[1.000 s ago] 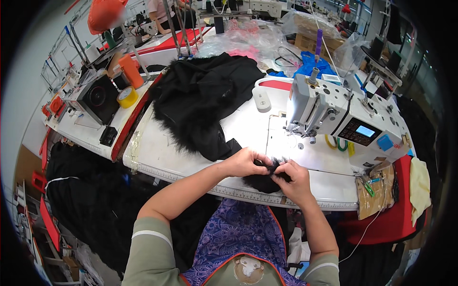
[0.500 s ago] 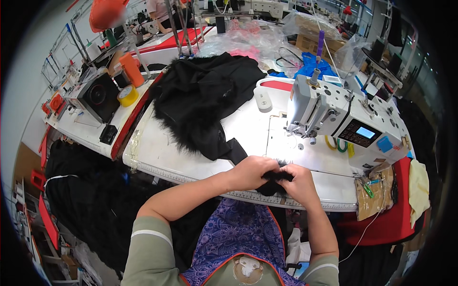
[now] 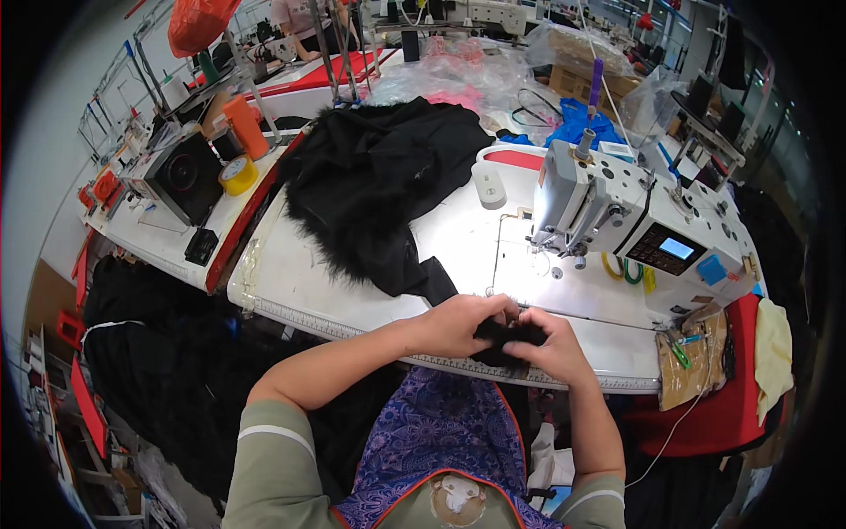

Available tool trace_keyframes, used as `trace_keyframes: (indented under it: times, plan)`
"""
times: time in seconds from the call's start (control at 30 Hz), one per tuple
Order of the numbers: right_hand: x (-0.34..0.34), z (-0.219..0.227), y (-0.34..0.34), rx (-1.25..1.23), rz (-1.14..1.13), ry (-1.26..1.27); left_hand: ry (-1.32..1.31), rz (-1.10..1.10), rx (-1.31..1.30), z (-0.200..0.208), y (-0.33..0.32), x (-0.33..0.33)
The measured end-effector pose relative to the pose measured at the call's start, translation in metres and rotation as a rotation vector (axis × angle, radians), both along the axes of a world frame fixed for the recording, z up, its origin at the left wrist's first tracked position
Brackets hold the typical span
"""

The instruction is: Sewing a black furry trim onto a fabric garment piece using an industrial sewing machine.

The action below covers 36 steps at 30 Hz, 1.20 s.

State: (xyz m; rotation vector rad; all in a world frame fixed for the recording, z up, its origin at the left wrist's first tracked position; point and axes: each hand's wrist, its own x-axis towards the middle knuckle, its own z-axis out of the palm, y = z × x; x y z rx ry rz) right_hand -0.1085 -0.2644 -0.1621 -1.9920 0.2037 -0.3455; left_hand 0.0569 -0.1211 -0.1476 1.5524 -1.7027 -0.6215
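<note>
Both hands meet at the front edge of the white sewing table [image 3: 352, 309], gripping the fuzzy edge of a black garment. My left hand [image 3: 467, 323] pinches the black furry fabric [image 3: 500, 340] from the left. Against its other side, my right hand [image 3: 551, 346] presses thumb and fingers together on the same piece. A narrow black strip runs from there up to the rest of the black fur-trimmed garment [image 3: 379, 176], which lies heaped on the table's left half. A white sewing machine [image 3: 617, 203] with a lit screen stands to the right, its needle area apart from my hands.
A yellow tape roll [image 3: 237, 175] and black speaker box [image 3: 176, 176] sit on the left side table. Green-handled snips [image 3: 680, 354] lie on a brown packet at right. Dark fabric [image 3: 167, 353] is piled low on the left. Another person [image 3: 304, 22] is far back.
My fingers have shifted slightly on the furry fabric; the right hand's thumb has moved a little down and left. The garment heap stays where it was.
</note>
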Motion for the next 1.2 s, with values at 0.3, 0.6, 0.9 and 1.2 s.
trace_keyframes:
  times: [0.3, 0.6, 0.9, 1.2]
  plan:
    - [-0.005, -0.006, 0.000, 0.002, -0.051, 0.056, 0.277, -0.068, -0.033, -0.022, 0.000, 0.008]
    - [0.015, -0.001, -0.011, 0.134, 0.087, 0.219, 0.094, 0.039, 0.009, -0.003, -0.004, 0.015]
    - [0.017, -0.013, 0.007, -0.402, -0.037, -0.157, -0.583, -0.065, -0.397, -0.001, 0.000, 0.009]
    - [0.008, -0.055, -0.019, -0.844, 0.006, -0.289, -0.567, 0.563, 0.154, -0.040, 0.023, 0.077]
